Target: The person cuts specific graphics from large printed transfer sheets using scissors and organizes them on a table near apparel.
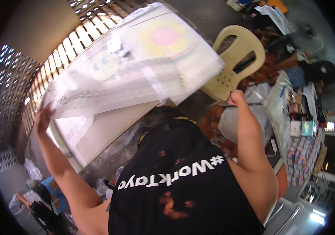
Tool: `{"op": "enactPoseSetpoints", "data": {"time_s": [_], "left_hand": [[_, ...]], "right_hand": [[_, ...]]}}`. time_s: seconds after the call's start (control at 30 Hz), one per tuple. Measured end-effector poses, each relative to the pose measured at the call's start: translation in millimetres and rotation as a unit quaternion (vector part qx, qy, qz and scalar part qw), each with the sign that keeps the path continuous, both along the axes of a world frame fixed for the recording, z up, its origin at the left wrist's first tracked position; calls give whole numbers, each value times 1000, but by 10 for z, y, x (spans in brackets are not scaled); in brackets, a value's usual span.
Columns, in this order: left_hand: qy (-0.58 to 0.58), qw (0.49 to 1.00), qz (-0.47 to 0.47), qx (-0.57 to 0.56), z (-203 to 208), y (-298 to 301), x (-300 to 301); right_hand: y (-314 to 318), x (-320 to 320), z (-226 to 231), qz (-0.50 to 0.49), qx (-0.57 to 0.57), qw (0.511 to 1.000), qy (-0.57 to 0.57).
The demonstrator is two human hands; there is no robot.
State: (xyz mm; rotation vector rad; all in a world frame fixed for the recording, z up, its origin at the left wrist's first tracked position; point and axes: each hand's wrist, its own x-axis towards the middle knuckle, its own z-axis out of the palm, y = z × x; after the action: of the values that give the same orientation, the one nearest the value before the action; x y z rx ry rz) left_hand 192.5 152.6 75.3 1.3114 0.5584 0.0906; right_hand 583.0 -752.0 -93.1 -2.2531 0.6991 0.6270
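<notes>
My left hand (pixel 42 119) is raised and grips the left edge of a large clear plastic sheet (pixel 136 66). The sheet is blurred. It carries a printed yellow round face and a pink-and-yellow circle, and it spreads across the upper middle of the view. My right hand (pixel 236 97) is raised at the right with its fingers pinched together, just past the sheet's lower right corner and in front of a beige plastic chair (pixel 236 55). Whether it pinches a thin edge of the plastic is unclear. My black shirt fills the lower middle.
A pale board or tabletop (pixel 108 131) lies under the sheet. Clear plastic bags (pixel 279 103) and stacked small boxes (pixel 302 156) stand at the right. A lattice wall (pixel 7 86) runs along the left. Another person (pixel 326 72) is at the far right.
</notes>
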Motion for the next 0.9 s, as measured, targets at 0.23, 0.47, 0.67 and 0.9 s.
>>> {"op": "enactPoseSetpoints", "data": {"time_s": [0.23, 0.47, 0.67, 0.9], "left_hand": [[-86, 977, -94, 171, 328, 644, 270], [272, 523, 371, 718, -614, 56, 620], [194, 757, -54, 622, -1833, -3859, 1685], [127, 711, -159, 673, -2011, -4058, 1416]], "right_hand": [[-21, -274, 23, 18, 58, 997, -55], [210, -765, -381, 91, -3, 995, 30], [-21, -1556, -632, 47, 21, 985, 165], [-101, -1455, -797, 84, 82, 978, 170]]}}
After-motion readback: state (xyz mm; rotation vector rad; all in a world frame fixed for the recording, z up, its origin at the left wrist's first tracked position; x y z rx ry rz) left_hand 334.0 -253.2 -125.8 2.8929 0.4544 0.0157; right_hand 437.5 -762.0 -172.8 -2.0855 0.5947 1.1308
